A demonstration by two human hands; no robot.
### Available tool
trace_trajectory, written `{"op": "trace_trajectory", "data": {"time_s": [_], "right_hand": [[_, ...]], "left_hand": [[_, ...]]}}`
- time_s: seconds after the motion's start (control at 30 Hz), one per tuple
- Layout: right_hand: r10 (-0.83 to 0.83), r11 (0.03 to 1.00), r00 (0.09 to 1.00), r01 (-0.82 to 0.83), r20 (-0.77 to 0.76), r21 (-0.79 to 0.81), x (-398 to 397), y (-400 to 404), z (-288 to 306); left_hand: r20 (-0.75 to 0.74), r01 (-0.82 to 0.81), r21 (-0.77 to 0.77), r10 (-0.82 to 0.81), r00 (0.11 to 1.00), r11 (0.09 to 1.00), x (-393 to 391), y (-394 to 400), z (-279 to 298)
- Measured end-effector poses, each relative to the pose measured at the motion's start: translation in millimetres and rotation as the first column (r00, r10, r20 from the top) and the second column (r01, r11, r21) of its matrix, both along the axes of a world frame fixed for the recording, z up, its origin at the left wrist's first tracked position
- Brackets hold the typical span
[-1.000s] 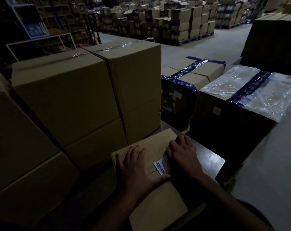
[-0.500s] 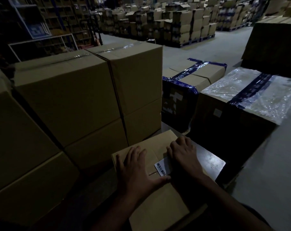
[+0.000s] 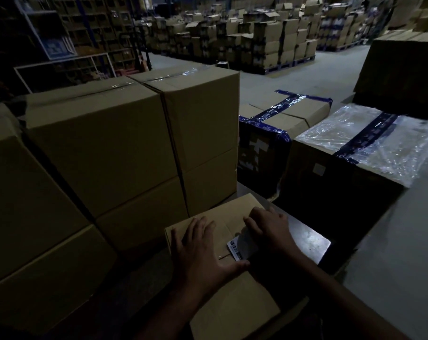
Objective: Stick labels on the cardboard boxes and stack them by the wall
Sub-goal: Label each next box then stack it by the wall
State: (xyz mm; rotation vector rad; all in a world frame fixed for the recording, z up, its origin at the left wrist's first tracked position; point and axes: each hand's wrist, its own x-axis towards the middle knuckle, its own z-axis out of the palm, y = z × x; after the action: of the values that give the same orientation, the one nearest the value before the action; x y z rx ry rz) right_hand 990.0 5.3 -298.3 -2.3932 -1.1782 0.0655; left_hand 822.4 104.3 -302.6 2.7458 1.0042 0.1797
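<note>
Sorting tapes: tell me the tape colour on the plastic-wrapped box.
Dark blue tape, head view.

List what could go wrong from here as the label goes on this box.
1. The right hand covers most of the barcode label; pressed unevenly, it may crease or sit crooked.
2. The label lies over the flap seam of the small cardboard box, so it may bridge the gap and lift.
3. The left hand lies flat on top only, and the box sits partly over the dark table edge; it might shift.
</note>
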Motion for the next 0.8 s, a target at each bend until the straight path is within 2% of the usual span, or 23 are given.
{"op": "trace_trajectory", "data": {"time_s": [0.17, 0.27, 0.37, 0.53, 0.6, 0.73, 0.8], "right_hand": [[0.063, 0.995, 0.977, -0.046, -0.202, 0.089, 9.5, -4.8, 3.9], [0.168, 0.983, 0.910, -0.124, -0.380, 0.138, 13.9, -12.1, 14.2], [0.214, 0.976, 0.862, -0.173, -0.459, 0.132, 13.3, -18.4, 21.0], [0.158, 0.970, 0.785, -0.008, -0.599, 0.244, 3.2, -28.6, 17.4], [0.097, 0.973, 0.798, 0.050, -0.594, 0.226, -5.1, -31.8, 14.2], [-0.050, 0.963, 0.890, 0.163, -0.454, 0.214, -22.8, -33.5, 4.9], [-0.076, 0.959, 0.904, 0.181, -0.420, 0.217, -25.8, -32.1, 4.2]], "left_hand": [[-0.005, 0.004, -0.013, -0.004, 1.000, 1.000, -0.1, 1.2, 2.1], [-0.005, 0.009, -0.016, -0.009, 1.000, 1.000, -0.9, -0.2, 3.8], [-0.002, 0.008, -0.035, -0.008, 1.000, 0.999, -2.0, -0.9, 6.1], [0.027, 0.029, -0.050, -0.028, 0.999, 0.998, -4.8, 0.0, 4.4], [0.039, 0.040, -0.075, -0.037, 0.999, 0.996, -5.3, 1.6, 4.3], [0.078, 0.090, -0.078, -0.084, 0.993, 0.993, -7.5, 4.3, 5.5], [0.151, 0.113, -0.105, -0.096, 0.984, 0.988, -8.8, 7.4, 2.2]]}}
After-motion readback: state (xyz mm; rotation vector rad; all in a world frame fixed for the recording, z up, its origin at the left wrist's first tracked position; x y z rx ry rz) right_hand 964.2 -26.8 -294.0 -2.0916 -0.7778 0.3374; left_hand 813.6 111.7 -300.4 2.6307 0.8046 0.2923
